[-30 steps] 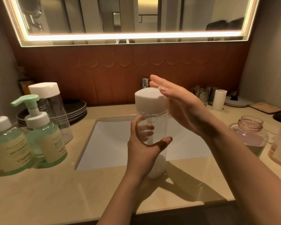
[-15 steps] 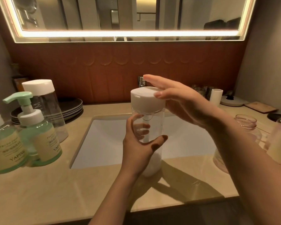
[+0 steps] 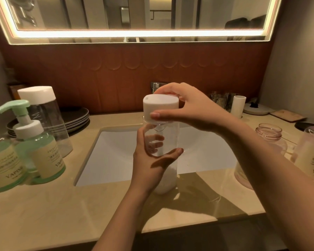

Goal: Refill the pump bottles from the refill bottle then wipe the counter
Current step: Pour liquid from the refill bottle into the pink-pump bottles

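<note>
A tall clear refill bottle (image 3: 168, 140) with a little white liquid at its bottom stands at the counter's front, before the sink. My left hand (image 3: 152, 160) grips its body. My right hand (image 3: 187, 107) holds its white cap (image 3: 159, 105) from above, thumb in front and fingers behind. Two green pump bottles (image 3: 38, 151) stand at the left. Two pink bottles stand at the right, one with its neck open (image 3: 268, 132) and one at the frame edge (image 3: 310, 156).
A second clear bottle with a white cap (image 3: 45, 113) stands by a stack of dark plates (image 3: 76, 116) at the back left. The white sink (image 3: 116, 151) is set into the beige counter (image 3: 62, 211). Metal cups, a white cup (image 3: 238, 105) and a wooden board sit back right.
My right hand has come down from beside the cap and closed round it. The view has shifted slightly; the bottle stays in my left hand.
</note>
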